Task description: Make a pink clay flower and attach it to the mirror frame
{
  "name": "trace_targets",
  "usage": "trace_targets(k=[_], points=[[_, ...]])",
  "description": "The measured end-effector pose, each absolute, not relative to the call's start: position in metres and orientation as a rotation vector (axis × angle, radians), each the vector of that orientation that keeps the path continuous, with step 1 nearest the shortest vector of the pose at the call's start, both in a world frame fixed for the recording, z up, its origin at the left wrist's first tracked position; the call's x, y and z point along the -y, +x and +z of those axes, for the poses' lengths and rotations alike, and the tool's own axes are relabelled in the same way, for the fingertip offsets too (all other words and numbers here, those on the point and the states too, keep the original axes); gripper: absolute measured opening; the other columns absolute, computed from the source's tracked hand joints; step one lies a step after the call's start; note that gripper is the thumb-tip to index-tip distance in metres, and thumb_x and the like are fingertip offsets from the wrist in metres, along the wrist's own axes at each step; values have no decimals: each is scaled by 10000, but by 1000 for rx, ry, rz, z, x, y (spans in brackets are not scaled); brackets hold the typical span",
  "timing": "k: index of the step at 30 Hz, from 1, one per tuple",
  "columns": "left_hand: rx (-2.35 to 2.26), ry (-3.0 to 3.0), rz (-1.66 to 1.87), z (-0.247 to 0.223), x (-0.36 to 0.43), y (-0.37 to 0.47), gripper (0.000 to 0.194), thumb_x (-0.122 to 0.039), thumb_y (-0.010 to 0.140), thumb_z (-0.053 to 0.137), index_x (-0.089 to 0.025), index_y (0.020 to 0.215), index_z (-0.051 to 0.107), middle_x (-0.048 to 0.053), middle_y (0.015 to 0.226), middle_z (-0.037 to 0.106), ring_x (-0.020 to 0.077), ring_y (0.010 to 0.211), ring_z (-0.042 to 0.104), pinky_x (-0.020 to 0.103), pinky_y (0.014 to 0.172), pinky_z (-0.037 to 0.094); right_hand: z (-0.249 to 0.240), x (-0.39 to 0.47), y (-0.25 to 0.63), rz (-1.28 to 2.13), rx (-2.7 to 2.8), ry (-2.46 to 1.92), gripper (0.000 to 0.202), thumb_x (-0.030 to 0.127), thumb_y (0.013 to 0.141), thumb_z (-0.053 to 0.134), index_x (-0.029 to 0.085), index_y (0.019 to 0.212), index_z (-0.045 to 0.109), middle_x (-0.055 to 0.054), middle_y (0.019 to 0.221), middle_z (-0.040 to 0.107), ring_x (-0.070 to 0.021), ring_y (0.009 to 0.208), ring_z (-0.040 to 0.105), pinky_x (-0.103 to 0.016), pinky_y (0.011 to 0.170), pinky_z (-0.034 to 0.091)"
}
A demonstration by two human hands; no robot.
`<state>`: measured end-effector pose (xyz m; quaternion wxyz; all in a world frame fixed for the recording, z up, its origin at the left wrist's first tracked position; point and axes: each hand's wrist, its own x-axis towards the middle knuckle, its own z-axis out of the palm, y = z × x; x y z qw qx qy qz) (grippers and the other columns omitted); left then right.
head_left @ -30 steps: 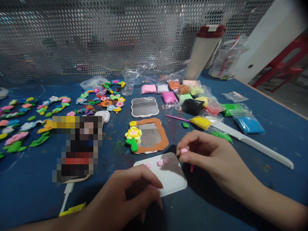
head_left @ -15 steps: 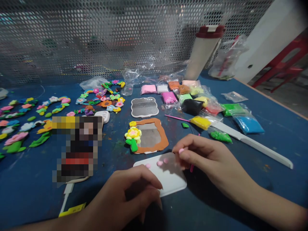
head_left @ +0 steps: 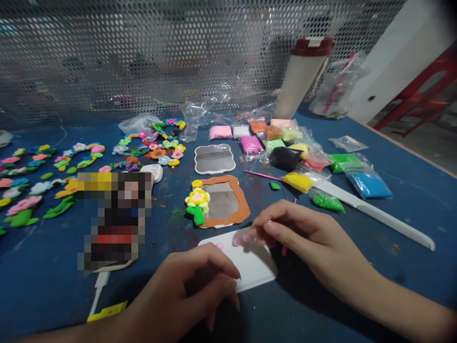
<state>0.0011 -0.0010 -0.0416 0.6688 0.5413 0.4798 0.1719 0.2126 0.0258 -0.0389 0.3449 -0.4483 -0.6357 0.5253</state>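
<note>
Board: white rounded-rectangle board (head_left: 259, 267), flat on the blue table (head_left: 171, 219)
Clay: small round pink clay pieces (head_left: 219, 246) along the board's far side
Right hand (head_left: 310, 236): over the board's right side, thumb and forefinger nearly meeting; contents hidden, so I can't tell its grip
Left hand (head_left: 193, 281): curled by the board's left edge, hold unclear
Mirror: orange-clay-framed mirror (head_left: 243, 202) just beyond

A perforated panel (head_left: 143, 62) (metal, probably) backs the blue table (head_left: 421, 190).
</note>
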Motion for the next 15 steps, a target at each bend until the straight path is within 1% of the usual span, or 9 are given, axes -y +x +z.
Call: trace_targets(k=[2,4,5,7,9,12,15], points=[[-1090,1234,387,-41,2,1,193,-384,837,551,-192,833,578,-26,677,624,52,471,481,159,473,379,-39,-25,213,1332,1666,-1193,101,273,836,602,214,756,619,36,702,627,-80,638,547,-166,551,415],[-1089,1231,393,-41,2,1,192,-382,834,556,-192,826,578,-26,678,628,50,470,480,156,469,374,-40,-24,213,1286,1698,-1216,89,268,791,656,212,737,612,32,705,630,-93,649,555,-183,558,418],[-1086,1224,397,-41,2,1,189,-380,833,559,-192,823,577,-26,681,631,49,469,478,154,466,371,-41,-24,213,1281,1703,-1211,78,268,795,652,214,754,612,26,730,643,-102,676,573,-193,580,429],[-1083,1204,412,-42,2,1,176,-370,835,562,-194,828,577,-26,684,636,48,470,478,151,465,372,-42,-23,213,1327,1697,-1186,68,270,844,595,220,801,612,11,788,671,-117,733,607,-212,619,451],[-1070,1190,430,-42,2,1,166,-362,839,562,-197,837,578,-26,689,642,48,471,482,150,465,378,-43,-23,213,1343,1719,-1161,89,275,855,582,219,791,607,11,774,674,-119,724,613,-212,601,452],[-1073,1191,508,-41,1,-1,172,-367,843,563,-196,838,583,-25,689,639,53,479,506,149,463,394,-44,-23,214,1175,1880,-1094,95,248,812,646,206,739,602,23,712,637,-103,670,580,-203,578,431],[-1120,1238,634,-41,0,-3,178,-362,850,563,-192,808,596,-34,680,626,42,465,511,144,466,396,-47,-22,214,978,2081,-943,33,176,825,632,199,802,638,5,794,616,-99,753,575,-203,670,446]])
